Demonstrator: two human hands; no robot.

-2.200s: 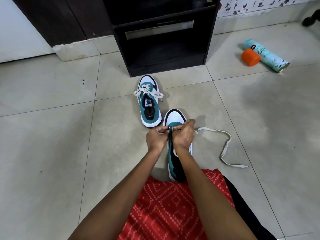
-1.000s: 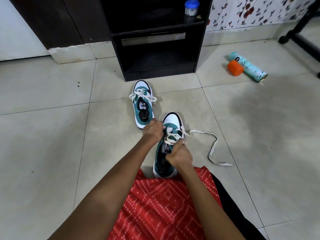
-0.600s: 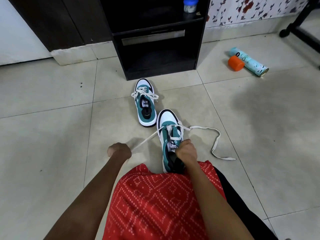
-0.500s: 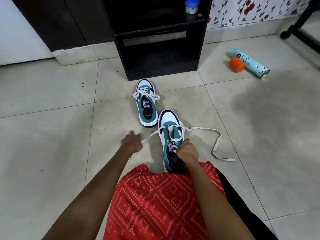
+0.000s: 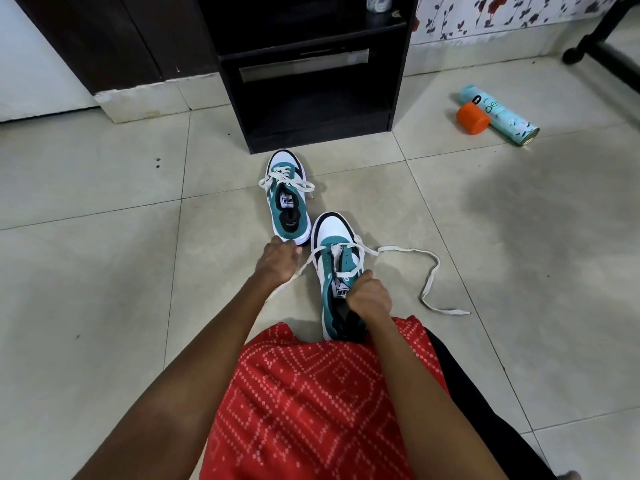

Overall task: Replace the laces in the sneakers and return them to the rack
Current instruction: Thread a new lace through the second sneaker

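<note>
Two teal, white and black sneakers stand on the tiled floor. The far sneaker [image 5: 286, 199] has its white lace tied in a bow. The near sneaker [image 5: 335, 265] is partly laced; its white lace [image 5: 429, 275] trails loose over the floor to the right, and another stretch runs left under my left hand. My left hand [image 5: 278, 259] hovers between the two sneakers, fingers curled, gripping the left stretch of lace. My right hand [image 5: 367, 296] grips the near sneaker at its tongue and collar. The black shoe rack [image 5: 311, 109] stands just behind the far sneaker.
A teal spray can [image 5: 502, 114] and an orange cap [image 5: 471, 117] lie on the floor at the right. A black chair base [image 5: 602, 53] sits at the far right. A small jar [image 5: 379, 3] stands on the rack shelf. My red-patterned lap fills the bottom.
My left hand, which had pulled the lace out to the left, has come back toward the sneakers. My right hand has stayed on the near sneaker.
</note>
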